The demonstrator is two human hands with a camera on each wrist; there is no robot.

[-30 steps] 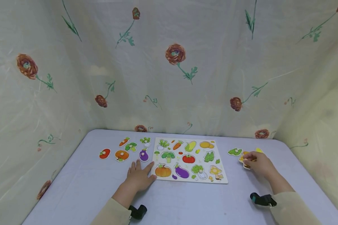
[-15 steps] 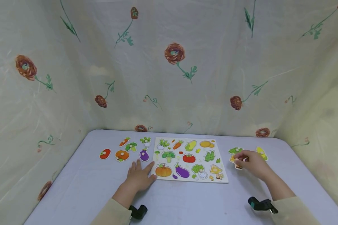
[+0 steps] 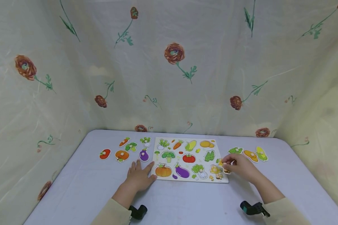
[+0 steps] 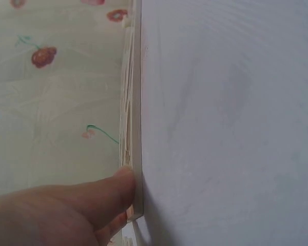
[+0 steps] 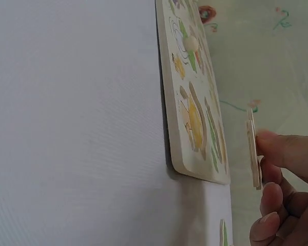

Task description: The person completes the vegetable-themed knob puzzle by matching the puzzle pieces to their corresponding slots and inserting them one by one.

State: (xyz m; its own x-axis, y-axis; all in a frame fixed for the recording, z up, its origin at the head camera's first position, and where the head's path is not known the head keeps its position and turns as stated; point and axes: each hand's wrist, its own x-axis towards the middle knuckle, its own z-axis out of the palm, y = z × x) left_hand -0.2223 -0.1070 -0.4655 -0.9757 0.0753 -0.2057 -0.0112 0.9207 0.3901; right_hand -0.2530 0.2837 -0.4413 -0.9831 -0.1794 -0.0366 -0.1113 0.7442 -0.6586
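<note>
A white puzzle board (image 3: 190, 181) printed with vegetables lies mid-table. My left hand (image 3: 139, 178) rests flat beside its left edge, thumb and fingertips touching the board's corner; the left wrist view shows the thumb (image 4: 124, 187) against the edge. My right hand (image 3: 240, 167) pinches a mushroom puzzle piece (image 3: 227, 171), seen edge-on as a thin wooden piece (image 5: 253, 151) in the right wrist view. It hangs just off the board's right edge, near the printed mushroom slot (image 3: 215, 169). A cabbage piece (image 3: 198, 169) with a knob sits in the board.
Left of the board lie loose tomato (image 3: 104, 153), carrot (image 3: 124, 142), broccoli (image 3: 131, 147), pumpkin (image 3: 121, 155), radish (image 3: 145, 141) and eggplant (image 3: 143, 155) pieces. To the right are a green piece (image 3: 235, 150), a potato piece (image 3: 250, 155) and a corn piece (image 3: 261, 153).
My right hand has lifted the mushroom piece from among the right-hand pieces and carried it left to the board's edge, uncovering the potato and corn pieces. My left hand stays put.
</note>
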